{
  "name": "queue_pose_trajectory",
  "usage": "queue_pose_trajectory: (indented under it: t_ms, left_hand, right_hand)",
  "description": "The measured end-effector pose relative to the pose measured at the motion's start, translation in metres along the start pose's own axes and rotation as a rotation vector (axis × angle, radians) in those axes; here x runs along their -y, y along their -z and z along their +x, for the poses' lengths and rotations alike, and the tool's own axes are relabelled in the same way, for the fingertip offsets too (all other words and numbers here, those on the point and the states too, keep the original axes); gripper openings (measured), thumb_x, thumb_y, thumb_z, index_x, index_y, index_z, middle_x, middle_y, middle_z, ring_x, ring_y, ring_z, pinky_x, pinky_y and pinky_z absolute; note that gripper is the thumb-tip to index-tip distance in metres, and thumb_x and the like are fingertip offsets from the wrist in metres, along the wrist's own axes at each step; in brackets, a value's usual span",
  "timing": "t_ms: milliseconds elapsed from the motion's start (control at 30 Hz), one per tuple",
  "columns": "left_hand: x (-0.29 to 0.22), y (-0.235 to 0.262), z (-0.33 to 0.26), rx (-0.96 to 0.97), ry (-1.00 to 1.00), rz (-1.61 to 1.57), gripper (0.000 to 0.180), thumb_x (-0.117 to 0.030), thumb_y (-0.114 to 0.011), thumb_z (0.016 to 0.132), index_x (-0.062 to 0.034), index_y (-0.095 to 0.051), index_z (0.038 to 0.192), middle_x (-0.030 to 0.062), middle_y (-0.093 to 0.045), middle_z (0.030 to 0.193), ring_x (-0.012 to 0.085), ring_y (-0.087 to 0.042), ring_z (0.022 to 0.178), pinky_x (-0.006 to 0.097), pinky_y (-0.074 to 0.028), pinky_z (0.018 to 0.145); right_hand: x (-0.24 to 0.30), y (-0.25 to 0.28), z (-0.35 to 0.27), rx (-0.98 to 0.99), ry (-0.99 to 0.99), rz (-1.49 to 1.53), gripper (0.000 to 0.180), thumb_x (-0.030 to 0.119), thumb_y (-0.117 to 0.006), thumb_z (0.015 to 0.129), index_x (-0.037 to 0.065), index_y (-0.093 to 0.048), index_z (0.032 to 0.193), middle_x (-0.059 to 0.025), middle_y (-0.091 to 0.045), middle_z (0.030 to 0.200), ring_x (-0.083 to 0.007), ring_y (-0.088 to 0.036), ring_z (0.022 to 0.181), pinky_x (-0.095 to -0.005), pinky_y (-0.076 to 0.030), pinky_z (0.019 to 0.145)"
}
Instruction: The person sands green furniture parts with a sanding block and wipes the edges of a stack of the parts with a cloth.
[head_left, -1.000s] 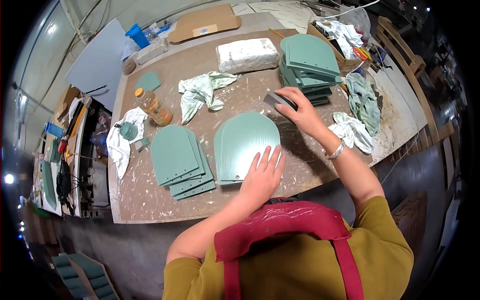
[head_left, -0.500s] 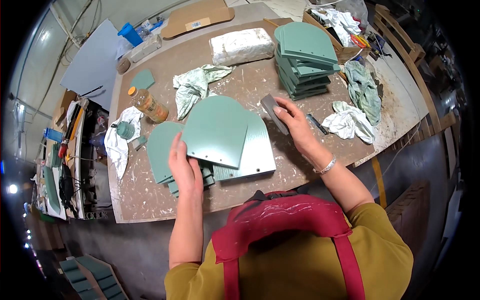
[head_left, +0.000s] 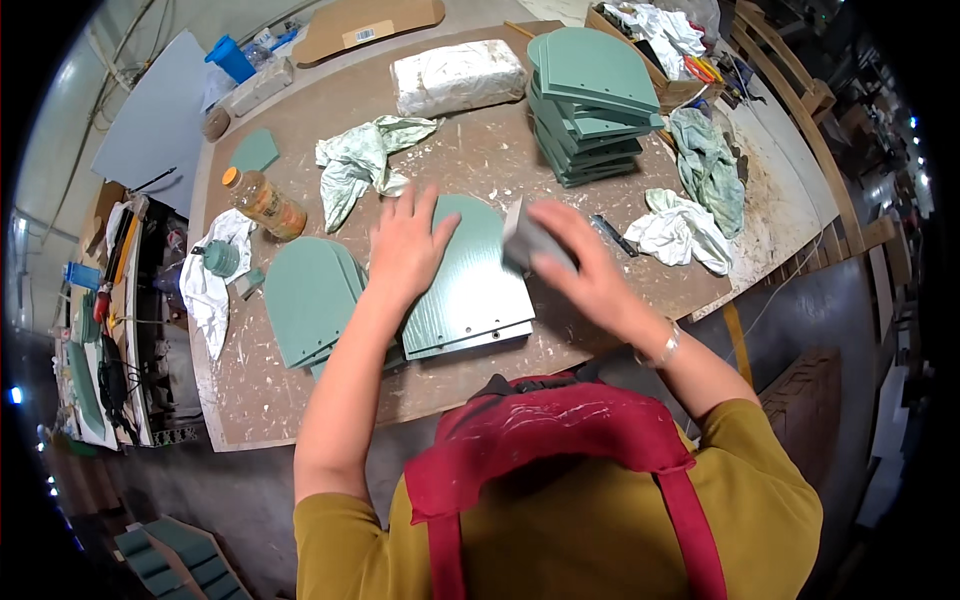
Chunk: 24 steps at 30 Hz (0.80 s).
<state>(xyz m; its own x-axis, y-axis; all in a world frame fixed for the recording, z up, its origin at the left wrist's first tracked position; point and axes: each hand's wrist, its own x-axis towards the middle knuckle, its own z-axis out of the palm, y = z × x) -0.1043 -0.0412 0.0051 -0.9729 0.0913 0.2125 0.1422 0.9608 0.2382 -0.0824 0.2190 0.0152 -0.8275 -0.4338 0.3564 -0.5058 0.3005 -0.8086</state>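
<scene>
My left hand (head_left: 408, 245) lies flat with fingers spread on the left part of a green round-topped panel (head_left: 470, 290), which has small holes along its straight edge. In my right hand (head_left: 590, 265), slightly blurred, is a grey sanding block (head_left: 532, 242), held at the panel's right edge. Whether the block touches that edge, I cannot tell. Left of this panel, partly behind my left forearm, sits a low pile of similar green panels (head_left: 312, 300).
A taller stack of green panels (head_left: 592, 110) rises at the far right, beside a white wrapped block (head_left: 458, 78). Rags (head_left: 365, 165) lie about the worktable (head_left: 270, 410). An orange-capped bottle (head_left: 265, 203) stands at left; a dark knife-like tool (head_left: 614, 235) lies right of my right hand.
The panel my left hand held has gone onto the left pile. That hand has moved onto the panel beneath, and my right hand has brought the block to its edge.
</scene>
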Motion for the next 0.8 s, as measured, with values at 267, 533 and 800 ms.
queue_pose_trajectory:
  t_ms: [267,533,800]
  left_hand:
    - [-0.008,-0.002,0.009,0.06,-0.013,-0.186,0.038,-0.03,-0.047,0.101,-0.0077,-0.053,0.13,0.0196,-0.058,0.118,0.0397,-0.059,0.105,0.049,-0.049,0.087]
    - [-0.008,0.001,0.004,0.021,0.042,-0.222,0.031,-0.024,-0.046,0.101,-0.0066,-0.055,0.125,0.0198,-0.058,0.115,0.0405,-0.06,0.101,0.049,-0.05,0.084]
    - [-0.011,0.001,0.009,0.036,0.029,-0.177,0.031,-0.024,-0.045,0.101,-0.0062,-0.055,0.124,0.0181,-0.059,0.113,0.039,-0.061,0.101,0.049,-0.051,0.083]
  right_hand:
    - [-0.032,-0.029,0.038,-0.02,0.074,-0.327,0.048,0.033,-0.067,0.088,0.019,-0.06,0.133,-0.0204,-0.047,0.14,-0.04,-0.051,0.123,-0.0464,-0.04,0.103]
    - [0.009,-0.016,-0.047,0.054,0.136,-0.302,0.052,0.029,-0.069,0.085,0.022,-0.059,0.136,-0.0186,-0.048,0.139,-0.0382,-0.05,0.125,-0.0489,-0.041,0.101]
    - [-0.034,-0.038,0.079,-0.073,-0.05,-0.205,0.044,0.029,-0.064,0.089,0.013,-0.06,0.13,-0.0216,-0.051,0.134,-0.0416,-0.05,0.122,-0.0484,-0.039,0.103]
